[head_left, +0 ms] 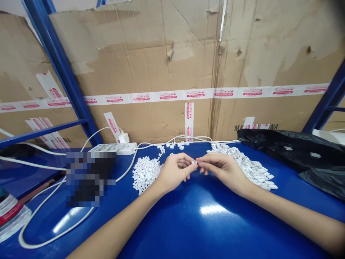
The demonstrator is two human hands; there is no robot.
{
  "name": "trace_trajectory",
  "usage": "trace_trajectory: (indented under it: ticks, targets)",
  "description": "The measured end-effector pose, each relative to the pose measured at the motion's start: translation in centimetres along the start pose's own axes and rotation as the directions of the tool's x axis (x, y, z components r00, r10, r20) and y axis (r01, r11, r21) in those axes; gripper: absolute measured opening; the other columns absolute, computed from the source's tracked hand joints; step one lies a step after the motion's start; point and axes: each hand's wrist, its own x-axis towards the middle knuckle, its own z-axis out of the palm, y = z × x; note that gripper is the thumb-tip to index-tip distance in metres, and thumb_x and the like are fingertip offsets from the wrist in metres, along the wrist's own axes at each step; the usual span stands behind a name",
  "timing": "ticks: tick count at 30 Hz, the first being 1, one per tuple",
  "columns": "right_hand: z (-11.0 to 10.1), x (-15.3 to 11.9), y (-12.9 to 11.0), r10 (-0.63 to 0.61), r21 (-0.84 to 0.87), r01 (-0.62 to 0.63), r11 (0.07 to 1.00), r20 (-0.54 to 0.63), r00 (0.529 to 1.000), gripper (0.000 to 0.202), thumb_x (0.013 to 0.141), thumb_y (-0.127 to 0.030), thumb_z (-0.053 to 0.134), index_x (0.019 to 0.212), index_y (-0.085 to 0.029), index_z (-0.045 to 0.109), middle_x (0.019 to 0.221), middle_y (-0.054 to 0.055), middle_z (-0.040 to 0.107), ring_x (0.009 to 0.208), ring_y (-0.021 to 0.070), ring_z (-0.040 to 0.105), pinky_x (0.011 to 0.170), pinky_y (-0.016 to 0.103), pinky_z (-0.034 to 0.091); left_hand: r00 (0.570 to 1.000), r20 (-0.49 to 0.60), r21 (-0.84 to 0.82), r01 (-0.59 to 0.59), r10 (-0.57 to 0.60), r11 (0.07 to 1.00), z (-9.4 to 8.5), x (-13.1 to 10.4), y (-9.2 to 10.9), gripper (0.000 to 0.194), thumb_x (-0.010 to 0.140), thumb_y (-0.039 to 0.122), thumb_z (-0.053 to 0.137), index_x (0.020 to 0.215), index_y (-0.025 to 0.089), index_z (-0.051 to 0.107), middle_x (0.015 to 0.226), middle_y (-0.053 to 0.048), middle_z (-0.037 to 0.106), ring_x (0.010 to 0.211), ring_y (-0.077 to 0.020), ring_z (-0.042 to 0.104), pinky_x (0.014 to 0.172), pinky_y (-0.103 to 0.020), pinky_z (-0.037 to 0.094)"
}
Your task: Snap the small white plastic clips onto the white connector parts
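Pinching a tiny white piece (194,163) between both sets of fingertips, basically. The left hand (174,171) has it between thumb and index finger, and the right hand (228,169) is closed in a narrow pinch on its other end, so the two hands nearly meet out front. It's held up just above the blue tabletop (172,226), between two heaps, but it's too small for me to make out any detail.

The left heap (145,172) is a bunch of small white bits, sitting right behind the left wrist. The right heap (253,167) is longer white pieces, partly hidden by the right hand. A few loose white pieces (172,145) lie toward the back, near a white cable (192,137).

Off to the left there's a white power strip (111,148) with a plug-in adapter (124,139), a dark pixelated blob I can't identify, and a bottle (10,214) at the edge. Black plastic (272,145) is crumpled at the right, and taped cardboard (148,54) stands behind everything.
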Motion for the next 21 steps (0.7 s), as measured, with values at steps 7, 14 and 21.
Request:
trace_trajectory:
  ticks: [7,14,21]
  targets:
    - [-0.89,0.37,-0.14,-0.144,-0.247,0.123,0.961,-0.068,0.987,0.018,0.096,-0.033,0.065,0.089,-0.023,0.079,0.085,0.004,0.074,0.078,0.0180,0.068,0.074,0.032,0.053,1.000,0.009,-0.070,0.018,-0.017,0.997,0.29,0.04,0.43,0.026,0.078,0.030,0.080,0.091,0.010,0.070,0.070,-0.004,0.070,0.048,-0.0089,0.058,0.043,-0.019,0.046]
    - [-0.81,0.27,-0.04,-0.115,-0.171,0.117,0.978,0.022,0.993,0.021,0.099,-0.033,0.060,0.098,-0.023,0.078,0.083,0.004,0.072,0.072,0.0163,0.067,0.067,0.029,0.053,0.998,-0.005,-0.155,0.068,-0.069,0.986,-0.15,0.31,0.77,0.041,0.065,0.034,0.090,0.091,0.008,0.072,0.065,-0.003,0.069,0.047,-0.0091,0.057,0.044,-0.021,0.046]
    - [-0.47,0.25,0.33,-0.161,-0.211,0.161,0.964,0.015,0.987,0.021,0.099,-0.033,0.060,0.102,-0.025,0.079,0.085,0.004,0.072,0.074,0.0169,0.066,0.069,0.031,0.054,0.999,0.023,-0.143,0.052,-0.049,0.988,-0.36,0.40,0.19,0.032,0.074,0.033,0.084,0.092,0.009,0.074,0.072,-0.007,0.073,0.047,-0.0097,0.059,0.044,-0.021,0.047]
